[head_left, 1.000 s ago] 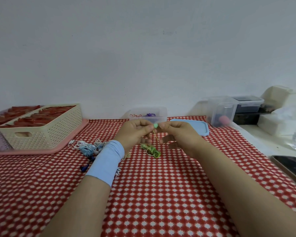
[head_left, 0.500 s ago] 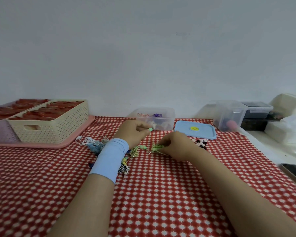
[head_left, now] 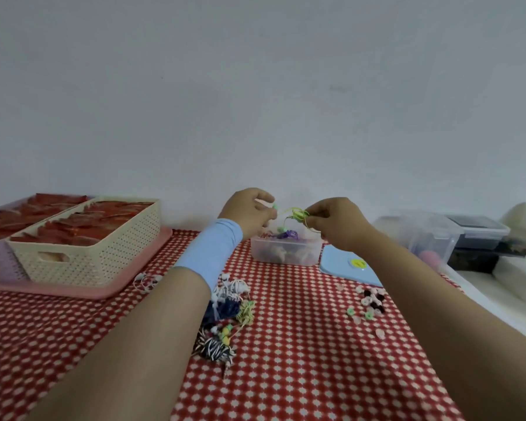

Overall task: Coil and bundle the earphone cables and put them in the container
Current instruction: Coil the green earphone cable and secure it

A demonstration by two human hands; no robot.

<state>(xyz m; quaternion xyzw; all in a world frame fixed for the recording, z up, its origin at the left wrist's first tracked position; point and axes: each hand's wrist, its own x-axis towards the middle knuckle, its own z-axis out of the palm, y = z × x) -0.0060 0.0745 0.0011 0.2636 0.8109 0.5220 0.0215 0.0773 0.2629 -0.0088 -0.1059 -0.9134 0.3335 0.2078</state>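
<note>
Green earphone cable [head_left: 298, 214], partly wound into a small coil, is held in the air between our two hands; our right hand [head_left: 337, 223] pinches the coil between thumb and fingertips; our left hand [head_left: 248, 214], fingers curled, pinches the cable end carrying a pale green earbud [head_left: 274, 205]; a second green earbud [head_left: 282, 229] hangs on its strand below the coil. From the head camera the coil sits over the clear rectangular plastic container [head_left: 286, 256], which holds a purple cable bundle [head_left: 287, 235]; we cannot tell how high above it. A light blue flat lid [head_left: 346, 268] lies just right of the container; a pile of uncoiled mixed earphones [head_left: 225, 314] rests on the red-and-white patterned tablecloth [head_left: 301, 375] beside our left forearm; small loose ear tips [head_left: 369, 300] lie near our right forearm.
</note>
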